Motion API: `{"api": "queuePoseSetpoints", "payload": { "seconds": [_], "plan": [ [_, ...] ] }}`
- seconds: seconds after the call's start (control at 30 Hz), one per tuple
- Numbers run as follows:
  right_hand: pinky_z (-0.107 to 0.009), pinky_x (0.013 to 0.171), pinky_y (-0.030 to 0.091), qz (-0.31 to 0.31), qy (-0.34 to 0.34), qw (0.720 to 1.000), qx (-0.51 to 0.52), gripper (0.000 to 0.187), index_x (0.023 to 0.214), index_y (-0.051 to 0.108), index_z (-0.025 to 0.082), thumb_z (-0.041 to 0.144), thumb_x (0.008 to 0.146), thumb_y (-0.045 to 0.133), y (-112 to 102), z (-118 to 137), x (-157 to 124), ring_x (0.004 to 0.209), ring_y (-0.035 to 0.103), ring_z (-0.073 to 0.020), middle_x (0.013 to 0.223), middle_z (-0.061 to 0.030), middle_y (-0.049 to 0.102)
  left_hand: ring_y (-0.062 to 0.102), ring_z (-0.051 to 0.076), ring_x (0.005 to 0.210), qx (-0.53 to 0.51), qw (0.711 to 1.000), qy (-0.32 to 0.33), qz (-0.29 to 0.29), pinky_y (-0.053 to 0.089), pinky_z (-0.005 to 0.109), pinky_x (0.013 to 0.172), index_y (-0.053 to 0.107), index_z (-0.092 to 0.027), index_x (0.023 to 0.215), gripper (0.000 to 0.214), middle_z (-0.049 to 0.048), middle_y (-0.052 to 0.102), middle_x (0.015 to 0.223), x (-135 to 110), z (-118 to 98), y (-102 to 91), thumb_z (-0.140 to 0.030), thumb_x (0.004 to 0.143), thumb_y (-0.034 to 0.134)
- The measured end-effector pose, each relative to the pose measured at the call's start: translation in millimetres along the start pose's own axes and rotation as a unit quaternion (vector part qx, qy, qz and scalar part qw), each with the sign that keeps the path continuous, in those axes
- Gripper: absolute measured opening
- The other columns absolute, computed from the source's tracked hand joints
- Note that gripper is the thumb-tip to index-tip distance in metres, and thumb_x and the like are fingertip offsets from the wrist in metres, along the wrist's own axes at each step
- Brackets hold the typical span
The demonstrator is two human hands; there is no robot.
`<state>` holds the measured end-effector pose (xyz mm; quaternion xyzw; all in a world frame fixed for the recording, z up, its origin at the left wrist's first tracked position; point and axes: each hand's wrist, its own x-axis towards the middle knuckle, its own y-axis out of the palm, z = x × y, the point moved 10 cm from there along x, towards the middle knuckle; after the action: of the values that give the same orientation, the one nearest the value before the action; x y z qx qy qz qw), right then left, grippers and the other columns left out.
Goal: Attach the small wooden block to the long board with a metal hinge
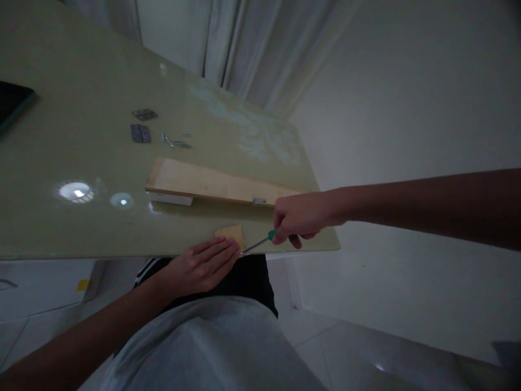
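A small piece of wood (230,232) sits at the near edge of the table (89,228), and the left hand (203,265) lies over it with its fingers side by side — I cannot tell if it pinches anything. The right hand (299,217) is curled around the green handle of a screwdriver (255,246), whose tip is right by the left fingertips. Past them lies a long board (199,179) with a little hinge (259,201) on its edge — then some screws (169,140) and two loose hinges (140,133) farther back.
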<state>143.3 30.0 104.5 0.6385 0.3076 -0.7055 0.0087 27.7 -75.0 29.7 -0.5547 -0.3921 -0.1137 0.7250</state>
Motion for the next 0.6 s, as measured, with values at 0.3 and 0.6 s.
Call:
{"api": "queuePoseSetpoints", "payload": {
  "seconds": [0.3,0.6],
  "plan": [
    [-0.031,0.060,0.032,-0.189,-0.299,0.893,-0.277,0.025,0.106,0.070,0.025,0.026,0.105,0.045,-9.5,45.8,-36.8,0.075,0.060,-0.0173,0.088,-0.0043,0.072,0.071,0.024,0.120,-0.005,1.000,-0.005,0.000,0.057,0.038,0.108,0.073,-0.010,0.122,0.027,0.0105,0.077,0.128,4.8,1.0,-4.0,-0.009,0.098,0.060],
    [-0.026,0.057,0.038,-0.177,-0.080,0.978,-0.080,0.034,0.097,0.074,0.014,0.046,0.094,0.064,-33.9,9.0,-7.4,0.066,0.063,-0.0160,0.084,-0.0093,0.076,0.070,0.025,0.121,-0.005,1.000,-0.004,0.006,0.057,0.039,0.109,0.072,-0.009,0.124,0.028,0.0119,0.076,0.129,2.5,-0.2,-0.8,-0.011,0.098,0.061]
  ]
}}
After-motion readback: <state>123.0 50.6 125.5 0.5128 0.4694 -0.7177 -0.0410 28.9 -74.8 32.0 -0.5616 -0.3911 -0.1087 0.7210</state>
